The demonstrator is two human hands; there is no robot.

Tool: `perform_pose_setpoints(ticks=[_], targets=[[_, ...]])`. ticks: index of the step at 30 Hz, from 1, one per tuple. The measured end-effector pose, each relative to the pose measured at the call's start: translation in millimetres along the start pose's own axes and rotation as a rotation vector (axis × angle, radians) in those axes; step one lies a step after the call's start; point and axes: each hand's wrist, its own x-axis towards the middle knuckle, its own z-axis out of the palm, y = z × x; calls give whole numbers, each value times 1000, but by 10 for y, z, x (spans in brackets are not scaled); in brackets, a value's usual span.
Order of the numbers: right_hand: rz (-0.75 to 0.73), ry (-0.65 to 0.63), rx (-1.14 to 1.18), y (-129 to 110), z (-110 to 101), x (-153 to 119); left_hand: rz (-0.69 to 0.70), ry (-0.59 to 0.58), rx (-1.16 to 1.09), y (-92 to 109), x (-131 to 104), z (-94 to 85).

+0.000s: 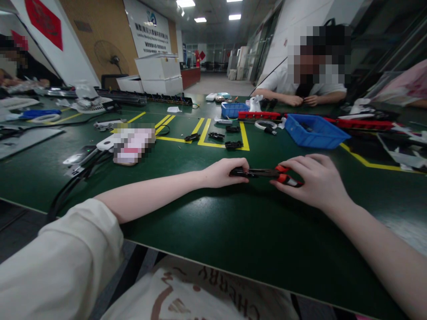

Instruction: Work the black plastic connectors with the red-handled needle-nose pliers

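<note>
Over the green table, my right hand (312,178) is closed around the red and black handles of a pair of pliers (282,174). The jaws point left and meet a small black part (238,172), which my left hand (223,172) pinches between thumb and fingers. Whether the jaws grip the part cannot be made out. Beyond my hands, several similar black parts, among them one small black part (234,145), lie on and around the yellow tape lines.
A blue bin (315,132) stands right of centre, with a smaller blue bin (234,109) behind it. A phone (135,146) and black cables (80,178) lie on the left. Across the table (207,231) sits a person in white (276,84). Red strips (260,115) lie behind the bins.
</note>
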Motion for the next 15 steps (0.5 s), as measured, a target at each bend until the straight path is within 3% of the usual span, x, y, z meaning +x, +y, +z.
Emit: perform_pose_setpoints(ticks=[15], targets=[[-39,-43,-15,-70,-16,25,-5,-1,-13,-14,0,2]])
